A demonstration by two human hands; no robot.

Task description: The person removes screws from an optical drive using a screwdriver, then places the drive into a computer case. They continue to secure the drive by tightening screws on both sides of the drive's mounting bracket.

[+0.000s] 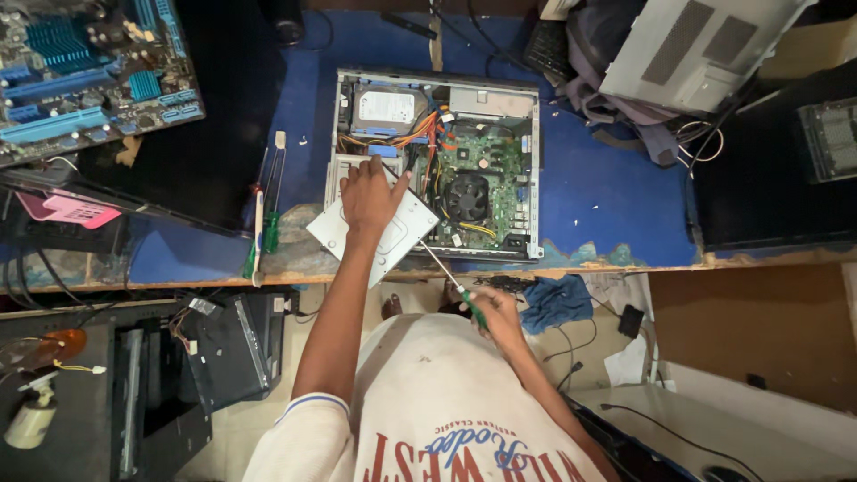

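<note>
Right now my left hand [370, 195] lies flat with fingers spread on a silver metal drive bracket [379, 234], which sits tilted over the lower left corner of the open desktop computer case [437, 165] at the centre of the frame, on the blue desk [598, 192]. My right hand [495, 317] is curled shut around the green handle of a screwdriver [451, 281], low in the frame, its shaft slanting up toward the bracket's edge. To do this well, I'd keep the left palm pressing the bracket steady and ease the tip in slowly, clear of the orange cables [420, 134] and the fan [468, 196]. A bare motherboard [89, 71] lies at upper left, a blue cloth [555, 302] hangs by the desk edge
</note>
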